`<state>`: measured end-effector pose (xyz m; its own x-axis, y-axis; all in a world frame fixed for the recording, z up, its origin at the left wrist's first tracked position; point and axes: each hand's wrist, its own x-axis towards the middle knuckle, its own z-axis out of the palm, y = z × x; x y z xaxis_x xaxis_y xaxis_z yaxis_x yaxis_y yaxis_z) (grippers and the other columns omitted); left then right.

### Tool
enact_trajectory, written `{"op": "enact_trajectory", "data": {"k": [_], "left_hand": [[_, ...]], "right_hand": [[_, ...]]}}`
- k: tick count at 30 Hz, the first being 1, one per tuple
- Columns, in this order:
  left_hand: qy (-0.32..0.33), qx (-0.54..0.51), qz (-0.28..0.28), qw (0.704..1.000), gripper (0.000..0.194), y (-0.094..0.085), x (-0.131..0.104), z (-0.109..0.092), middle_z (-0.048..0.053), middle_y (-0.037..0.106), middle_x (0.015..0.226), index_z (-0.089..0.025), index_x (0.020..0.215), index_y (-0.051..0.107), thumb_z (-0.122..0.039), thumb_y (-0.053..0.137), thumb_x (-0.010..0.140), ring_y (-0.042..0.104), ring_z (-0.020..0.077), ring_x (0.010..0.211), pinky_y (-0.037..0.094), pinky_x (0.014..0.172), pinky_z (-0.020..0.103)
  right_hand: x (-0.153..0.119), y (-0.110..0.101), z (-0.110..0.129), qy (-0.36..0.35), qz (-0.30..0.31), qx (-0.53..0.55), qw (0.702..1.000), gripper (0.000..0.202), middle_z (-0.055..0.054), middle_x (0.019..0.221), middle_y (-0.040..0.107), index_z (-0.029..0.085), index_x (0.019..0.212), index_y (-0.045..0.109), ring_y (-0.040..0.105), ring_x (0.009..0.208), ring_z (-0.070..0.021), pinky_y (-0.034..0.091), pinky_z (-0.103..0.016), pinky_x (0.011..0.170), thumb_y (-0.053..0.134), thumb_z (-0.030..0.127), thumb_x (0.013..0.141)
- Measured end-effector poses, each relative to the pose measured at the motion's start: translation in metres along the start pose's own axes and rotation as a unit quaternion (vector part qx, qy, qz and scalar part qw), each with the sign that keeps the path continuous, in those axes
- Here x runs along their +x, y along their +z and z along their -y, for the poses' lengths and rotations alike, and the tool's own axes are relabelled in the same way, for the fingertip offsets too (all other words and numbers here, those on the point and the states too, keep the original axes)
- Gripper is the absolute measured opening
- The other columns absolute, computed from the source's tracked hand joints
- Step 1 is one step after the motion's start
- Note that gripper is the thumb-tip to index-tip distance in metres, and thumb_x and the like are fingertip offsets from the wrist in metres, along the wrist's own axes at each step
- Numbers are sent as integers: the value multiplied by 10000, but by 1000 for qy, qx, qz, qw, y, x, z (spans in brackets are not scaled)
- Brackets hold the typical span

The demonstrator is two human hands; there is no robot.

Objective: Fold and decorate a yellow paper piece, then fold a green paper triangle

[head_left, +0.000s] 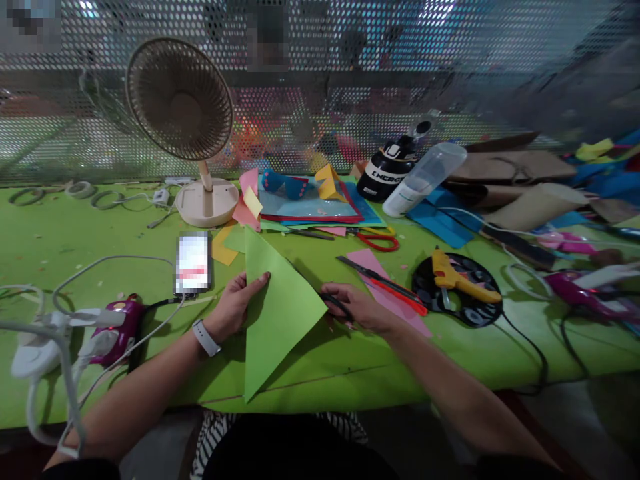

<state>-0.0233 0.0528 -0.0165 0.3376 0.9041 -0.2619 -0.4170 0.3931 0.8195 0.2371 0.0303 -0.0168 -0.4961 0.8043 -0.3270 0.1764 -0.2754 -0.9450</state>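
Observation:
A light green sheet of paper (280,313), roughly triangular, is held up in front of me over the green table. My left hand (239,300) pinches its left part, thumb on the near face and fingers behind. At the sheet's right corner, my right hand (357,307) is closed around the dark handles of scissors (337,305). The blades are hidden behind the paper, so whether they touch it I cannot tell. Just right of that hand lie a black cutter knife (367,270), a red cutter (400,295) and a pink paper strip (370,263).
A fan (207,200) and a phone (193,261) stand and lie at left, near a purple power strip (117,327) with cables. Orange-handled scissors (377,240), blue paper glasses (285,185) and a black bottle (383,173) are farther back. A yellow glue gun (463,280) rests on a black tray (480,313).

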Motion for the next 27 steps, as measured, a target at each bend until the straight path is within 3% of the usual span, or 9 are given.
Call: {"op": "enact_trajectory", "data": {"k": [9, 19, 24, 27], "left_hand": [[-9, 22, -11, 1000, 306, 2, -2, 2, 51, 734, 804, -140, 929, 693, -335, 817, 729, 681, 139, 626, 558, 592, 246], [0, 14, -12, 1000, 314, 2, -2, 1, 49, 742, 808, -134, 910, 696, -328, 833, 704, 691, 139, 650, 571, 621, 250], [1, 8, -11, 1000, 324, 5, -3, -1, 64, 749, 824, -126, 934, 694, -323, 827, 713, 704, 149, 666, 588, 662, 266], [-13, 8, -9, 1000, 342, 7, -4, -1, 72, 752, 838, -129, 947, 689, -333, 828, 711, 714, 166, 678, 595, 661, 280]], "right_hand": [[0, -1, -3, 7, -19, -14, 1000, 484, 54, 590, 597, 178, 833, 532, 380, 361, -20, 240, -157, 329, 720, 607, 714], [1, 9, 11, 48, -66, 39, 996, 568, 65, 486, 546, 184, 688, 513, 470, 393, -56, 269, -172, 357, 799, 649, 533], [2, 6, 4, 48, -66, 34, 996, 511, 49, 502, 602, 182, 727, 533, 353, 306, -28, 179, -170, 297, 801, 592, 581], [2, 5, 1, 45, -59, 18, 997, 483, 46, 527, 619, 184, 753, 534, 356, 303, -32, 199, -168, 286, 793, 569, 615]]}}
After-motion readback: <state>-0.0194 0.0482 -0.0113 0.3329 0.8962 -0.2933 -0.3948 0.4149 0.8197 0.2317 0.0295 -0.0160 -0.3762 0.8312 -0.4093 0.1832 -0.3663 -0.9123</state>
